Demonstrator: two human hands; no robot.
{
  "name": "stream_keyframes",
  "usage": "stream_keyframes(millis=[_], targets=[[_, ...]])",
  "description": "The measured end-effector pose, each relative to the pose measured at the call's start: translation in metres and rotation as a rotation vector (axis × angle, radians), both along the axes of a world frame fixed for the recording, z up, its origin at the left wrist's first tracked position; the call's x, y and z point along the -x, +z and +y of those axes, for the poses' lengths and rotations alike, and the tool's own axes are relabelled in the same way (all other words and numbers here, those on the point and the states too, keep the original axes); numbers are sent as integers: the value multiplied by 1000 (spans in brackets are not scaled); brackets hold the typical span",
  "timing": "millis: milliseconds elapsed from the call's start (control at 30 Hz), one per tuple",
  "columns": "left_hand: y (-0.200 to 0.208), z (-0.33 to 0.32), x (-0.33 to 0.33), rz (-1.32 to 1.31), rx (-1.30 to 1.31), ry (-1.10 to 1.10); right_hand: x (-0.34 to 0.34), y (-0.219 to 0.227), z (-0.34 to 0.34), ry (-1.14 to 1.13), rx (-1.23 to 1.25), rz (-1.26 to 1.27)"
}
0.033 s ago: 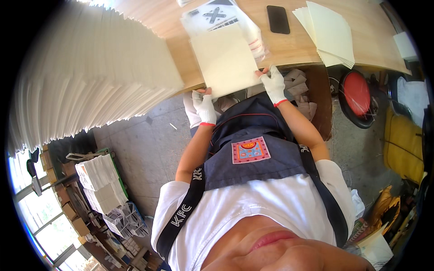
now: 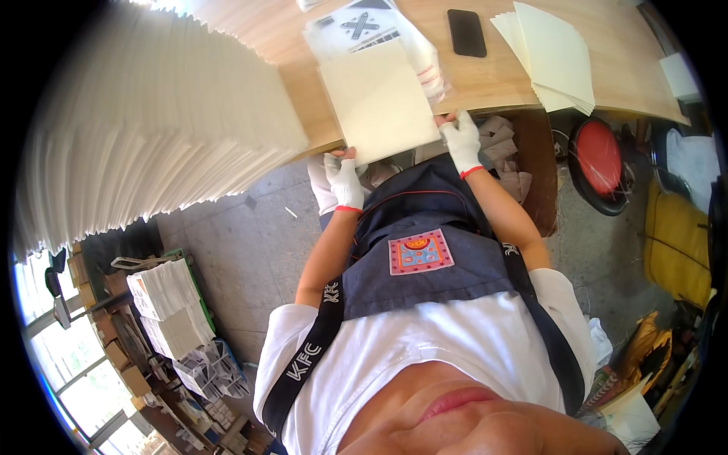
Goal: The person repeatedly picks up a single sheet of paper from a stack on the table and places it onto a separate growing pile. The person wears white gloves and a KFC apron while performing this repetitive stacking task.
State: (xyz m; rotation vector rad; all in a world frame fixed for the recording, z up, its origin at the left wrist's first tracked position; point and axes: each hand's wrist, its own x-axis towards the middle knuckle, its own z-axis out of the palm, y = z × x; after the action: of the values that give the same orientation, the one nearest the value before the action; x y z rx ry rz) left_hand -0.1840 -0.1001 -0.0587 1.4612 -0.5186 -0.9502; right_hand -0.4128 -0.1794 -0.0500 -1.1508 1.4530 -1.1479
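- Two hands are in view at the upper centre of the frame, each covered by a white fingerless glove with a red cuff: the left hand point(image 2: 343, 174) and the right hand point(image 2: 460, 142).
- One cream sheet point(image 2: 383, 106) is positioned between the hands, partly on the wooden table point(image 2: 500, 82), with its lower end projecting past the table edge. Whether one layer or several are present cannot be told.
- The left hand is placed at the lower left corner of the sheet, fingers bent; the right hand is placed at its right edge, fingers bent. Whether the paper is pinched by either hand cannot be told.
- One clear plastic packet point(image 2: 413, 49) is partly covered by the sheet. A grey crossed pencil-and-ruler drawing, dark printed lines and red stripes are carried on it; the small print cannot be read.
- One dark phone point(image 2: 466, 33) is laid at upper right of centre.
- At least three cream sheets are fanned in one pile point(image 2: 561, 61) at the upper right, overhanging the table edge.
- One tall paper stack point(image 2: 159, 114) is located at the upper left; its layers are too many to be counted.
- One dark blue apron point(image 2: 425, 205) is worn, fitted with one pink-bordered patch point(image 2: 421, 252) bearing stars and figures.
- Two black straps point(image 2: 303, 360) are fitted. White capital lettering is printed at least twice on the left strap and once on the right.
- One red round seat point(image 2: 599, 155) is located at the right.
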Motion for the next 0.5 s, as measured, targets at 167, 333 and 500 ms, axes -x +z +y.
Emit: stream_keyframes(millis=[167, 333, 500], targets=[[33, 8, -7, 28, -85, -218, 21, -4, 0, 90, -414, -27], [145, -7, -10, -710, 217, -447, -4, 11, 10, 349, -324, -558], [328, 34, -21, -1226, 373, -543, -34, 116, -11, 472, -14, -781]])
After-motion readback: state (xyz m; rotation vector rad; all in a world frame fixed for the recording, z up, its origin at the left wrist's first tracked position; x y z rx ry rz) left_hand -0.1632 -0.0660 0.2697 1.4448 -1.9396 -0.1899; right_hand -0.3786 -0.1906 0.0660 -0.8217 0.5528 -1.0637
